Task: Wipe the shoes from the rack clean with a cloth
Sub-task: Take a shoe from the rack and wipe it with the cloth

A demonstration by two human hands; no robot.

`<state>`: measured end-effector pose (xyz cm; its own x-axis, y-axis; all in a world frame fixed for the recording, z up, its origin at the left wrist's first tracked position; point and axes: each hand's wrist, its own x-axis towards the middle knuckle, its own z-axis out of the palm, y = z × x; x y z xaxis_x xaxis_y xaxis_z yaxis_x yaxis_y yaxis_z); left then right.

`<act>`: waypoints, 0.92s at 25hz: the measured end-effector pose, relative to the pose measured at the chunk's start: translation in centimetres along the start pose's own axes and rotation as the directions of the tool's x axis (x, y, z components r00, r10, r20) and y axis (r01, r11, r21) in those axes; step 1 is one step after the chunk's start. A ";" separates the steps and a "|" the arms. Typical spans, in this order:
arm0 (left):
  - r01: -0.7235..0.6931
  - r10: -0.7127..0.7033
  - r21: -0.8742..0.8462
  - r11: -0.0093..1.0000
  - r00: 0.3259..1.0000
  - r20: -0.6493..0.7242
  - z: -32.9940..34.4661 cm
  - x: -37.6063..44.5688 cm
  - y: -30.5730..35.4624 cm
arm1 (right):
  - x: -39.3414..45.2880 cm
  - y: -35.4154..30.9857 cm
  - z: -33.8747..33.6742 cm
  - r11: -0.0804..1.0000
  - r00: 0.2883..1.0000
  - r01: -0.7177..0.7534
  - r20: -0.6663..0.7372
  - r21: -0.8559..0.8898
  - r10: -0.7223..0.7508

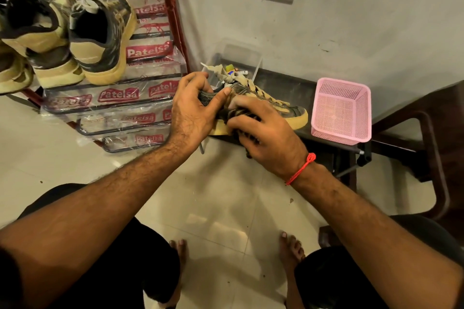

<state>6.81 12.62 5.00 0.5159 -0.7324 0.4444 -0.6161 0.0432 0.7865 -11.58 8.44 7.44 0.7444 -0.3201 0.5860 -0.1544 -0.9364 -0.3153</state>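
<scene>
Left hand [193, 110] gripping shoe [288, 110], right hand [266, 138] pressing cloth [238, 118]

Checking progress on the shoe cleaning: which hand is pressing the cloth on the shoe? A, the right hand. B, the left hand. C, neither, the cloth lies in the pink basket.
A: the right hand, the one with the red wrist thread, presses the dark cloth against the side of the shoe, while the left hand grips the shoe's heel end.
</scene>
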 end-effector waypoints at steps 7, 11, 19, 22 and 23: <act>-0.041 0.041 -0.011 0.999 0.999 -0.008 -0.1 0.3 -0.1 | -0.3 0.4 -0.1 0.998 0.986 0.062 0.151 0.019 -0.064; -0.160 0.159 -0.020 0.987 0.986 -0.040 -0.4 0.7 0.2 | -0.2 2.8 -1.4 0.966 0.966 -0.242 0.076 -0.090 0.249; -0.177 0.177 -0.023 0.984 0.984 -0.017 -0.1 0.0 0.6 | -0.3 2.1 -2.3 0.905 0.900 -0.426 -0.099 0.005 0.424; -0.179 0.179 -0.024 0.983 0.984 -0.003 0.3 -0.3 0.8 | 0.0 -0.8 -0.6 0.993 0.993 -0.116 -0.001 -0.009 0.116; -0.178 0.178 -0.029 0.984 0.984 -0.003 0.2 -0.1 0.7 | 0.0 0.0 -0.7 0.991 0.993 -0.118 0.011 -0.064 0.119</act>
<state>6.24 12.60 5.46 0.3993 -0.7112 0.5786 -0.6810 0.1925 0.7065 -12.05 8.28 8.00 0.7280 -0.4277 0.5358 -0.2825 -0.8992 -0.3341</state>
